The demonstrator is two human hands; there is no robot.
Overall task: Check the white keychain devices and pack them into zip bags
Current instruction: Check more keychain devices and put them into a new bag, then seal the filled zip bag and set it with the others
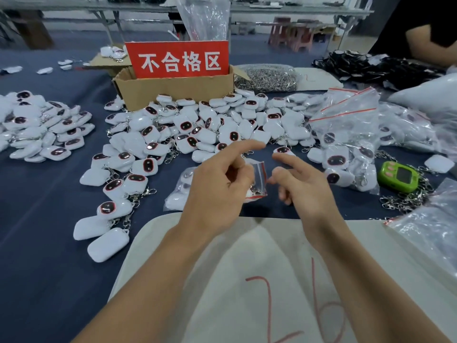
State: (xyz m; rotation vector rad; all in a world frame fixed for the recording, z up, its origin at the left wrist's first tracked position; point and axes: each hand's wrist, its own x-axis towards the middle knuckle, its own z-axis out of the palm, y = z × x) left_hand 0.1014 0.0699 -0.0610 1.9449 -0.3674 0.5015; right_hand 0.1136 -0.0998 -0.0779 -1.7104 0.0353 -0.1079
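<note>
zip bag (258, 178) held above near edge of table (49, 219), contents blurred | left hand (217, 191) grasps its left side, forefinger out | right hand (304, 189) thumb at its right edge, grasp unclear | white keychain devices (188, 134) heaped just behind | cardboard box (173, 90) beyond heap

A small zip bag (258, 178), clear with a red strip and something white inside, is hanging at frame centre, while white keychain devices (210, 125) with dark faces are lying heaped above it and at left, bagged ones (346, 154) at right.
</note>
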